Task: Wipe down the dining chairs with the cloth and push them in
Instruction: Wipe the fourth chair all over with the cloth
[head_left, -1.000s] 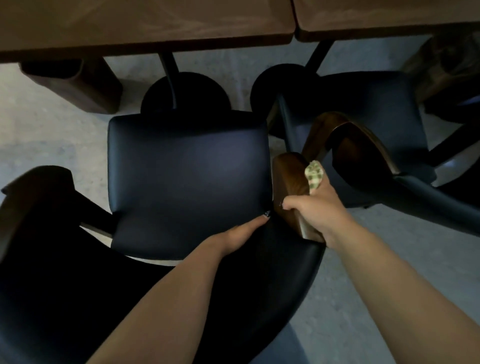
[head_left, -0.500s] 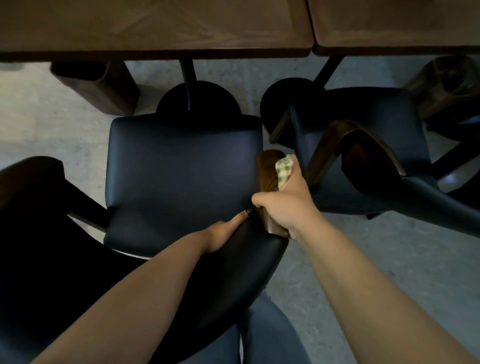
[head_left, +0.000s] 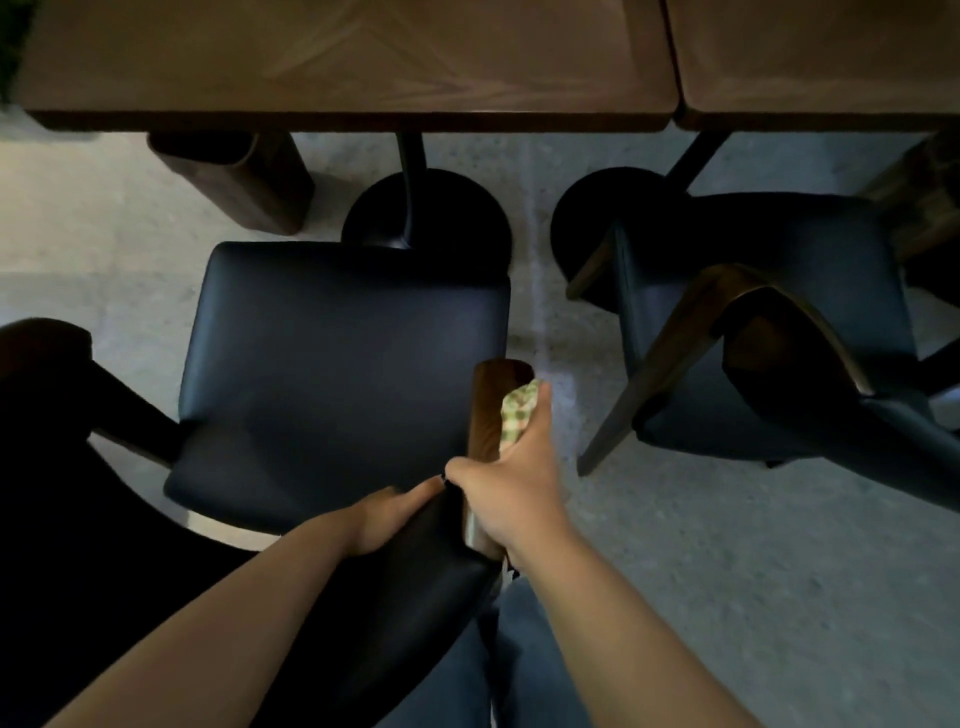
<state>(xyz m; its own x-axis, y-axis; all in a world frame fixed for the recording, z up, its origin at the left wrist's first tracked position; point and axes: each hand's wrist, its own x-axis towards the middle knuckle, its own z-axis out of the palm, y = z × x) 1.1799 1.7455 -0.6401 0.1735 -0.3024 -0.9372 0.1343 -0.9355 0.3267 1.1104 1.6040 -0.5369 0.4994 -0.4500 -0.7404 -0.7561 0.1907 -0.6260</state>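
The right hand (head_left: 511, 499) wraps its grip round the chair's wooden armrest (head_left: 491, 410), pinning the checked cloth (head_left: 517, 413) there, likely to wipe and steer together. The left hand (head_left: 387, 517) rests flat-fingered on the backrest (head_left: 415, 566), probably to steady the chair for pushing toward the surface (head_left: 353, 62).

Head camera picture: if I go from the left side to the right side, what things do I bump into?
Dark chair arm at the left edge → black chair seat → wooden armrest → checked cloth → second chair.

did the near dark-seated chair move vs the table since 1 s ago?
Yes. The dark-cushioned chair has slid forward: its front edge now lies closer to the wooden table's edge and overlaps the black round base.
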